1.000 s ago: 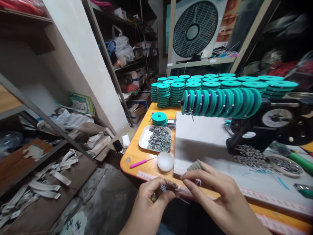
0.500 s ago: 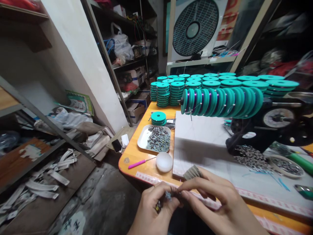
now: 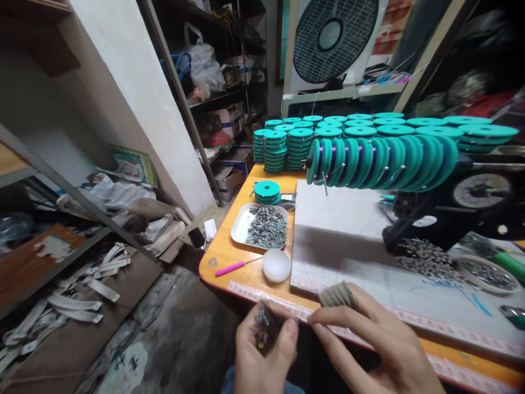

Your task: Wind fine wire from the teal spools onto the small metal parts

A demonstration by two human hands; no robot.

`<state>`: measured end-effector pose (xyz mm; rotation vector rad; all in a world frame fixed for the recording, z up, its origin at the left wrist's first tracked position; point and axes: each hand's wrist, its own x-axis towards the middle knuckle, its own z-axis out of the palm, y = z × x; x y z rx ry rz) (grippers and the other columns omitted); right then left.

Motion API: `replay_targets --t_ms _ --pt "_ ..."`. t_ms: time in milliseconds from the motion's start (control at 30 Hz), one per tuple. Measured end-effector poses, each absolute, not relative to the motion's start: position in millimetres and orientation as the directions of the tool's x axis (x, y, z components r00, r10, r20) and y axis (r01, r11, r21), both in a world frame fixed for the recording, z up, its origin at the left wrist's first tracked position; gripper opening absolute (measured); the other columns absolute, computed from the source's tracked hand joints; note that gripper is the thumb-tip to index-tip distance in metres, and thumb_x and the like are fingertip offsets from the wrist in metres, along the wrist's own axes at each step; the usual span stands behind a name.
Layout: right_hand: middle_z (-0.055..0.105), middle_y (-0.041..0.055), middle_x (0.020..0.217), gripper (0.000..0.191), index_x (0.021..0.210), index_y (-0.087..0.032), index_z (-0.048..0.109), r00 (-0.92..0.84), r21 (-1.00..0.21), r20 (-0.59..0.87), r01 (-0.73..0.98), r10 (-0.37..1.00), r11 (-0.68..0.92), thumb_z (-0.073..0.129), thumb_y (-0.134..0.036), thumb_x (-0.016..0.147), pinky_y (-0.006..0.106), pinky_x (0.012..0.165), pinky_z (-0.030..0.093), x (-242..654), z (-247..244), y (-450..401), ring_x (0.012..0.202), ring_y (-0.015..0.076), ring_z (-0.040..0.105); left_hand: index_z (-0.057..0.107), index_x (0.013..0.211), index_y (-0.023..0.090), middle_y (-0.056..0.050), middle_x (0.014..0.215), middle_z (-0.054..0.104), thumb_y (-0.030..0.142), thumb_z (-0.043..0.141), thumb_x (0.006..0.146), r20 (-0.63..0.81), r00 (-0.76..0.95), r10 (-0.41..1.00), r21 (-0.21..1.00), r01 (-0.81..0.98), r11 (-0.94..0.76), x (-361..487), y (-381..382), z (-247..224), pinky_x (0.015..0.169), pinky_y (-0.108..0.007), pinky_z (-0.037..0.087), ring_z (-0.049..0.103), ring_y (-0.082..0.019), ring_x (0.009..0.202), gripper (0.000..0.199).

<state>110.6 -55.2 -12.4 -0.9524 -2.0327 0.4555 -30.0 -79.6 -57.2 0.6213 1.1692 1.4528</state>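
Note:
My left hand [image 3: 283, 350] is closed around a clump of small dark metal parts [image 3: 264, 323]. Its thumb presses at the fingertips, where one tiny piece shows. Just to the right, my right hand [image 3: 373, 339] has its thumb and a finger pinched close together beside that left thumb; whatever thin thing lies between them is too small to make out. A greenish-grey wrap [image 3: 337, 295] covers one right finger. Both hands are at the table's front edge, below a white tray [image 3: 237, 230] of small dark and bluish metal pieces [image 3: 268, 227].
A white bowl [image 3: 276, 266] and pink-handled hook [image 3: 230, 268] lie nearby. Green spools [image 3: 381, 164] fill a machine's shaft above a white board [image 3: 328, 219]; stacked spools [image 3: 274, 150] stand behind. Loose metal bits [image 3: 430, 262] and a dish [image 3: 488, 275] are at right.
My right hand has drawn slightly right, away from the left fingers. My left hand has turned more open to view, showing the clump of parts. The camera view has shifted slightly.

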Motion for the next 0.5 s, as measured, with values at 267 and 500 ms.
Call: replay_targets --t_ms 267,500 --pt "0.055 0.0035 0.077 0.011 0.078 -0.018 0.056 -0.437 -0.564 0.506 0.484 0.744 0.669 0.055 -0.007 0.078 0.026 0.060 0.042 106.9 -15.9 -58.9 0.072 0.0148 0.050 0.062 0.065 0.014 0.004 0.054 0.047 0.046 0.079 0.060 -0.197 -0.291 0.936 0.915 -0.397 0.069 -33.6 -81.4 -61.3 0.041 -0.015 0.032 0.036 -0.005 0.045 0.036" --pt "0.054 0.0041 0.078 0.014 0.078 -0.018 0.058 -0.450 -0.596 0.465 0.478 0.763 0.645 0.052 -0.006 0.079 0.028 0.061 0.041 105.7 -19.1 -58.3 0.073 0.0159 0.049 0.062 0.063 0.015 0.006 0.054 0.044 0.046 0.080 0.059 -0.189 -0.294 0.937 0.909 -0.412 0.054 -33.2 -84.2 -61.4 0.043 -0.012 0.031 0.033 -0.003 0.045 0.036"
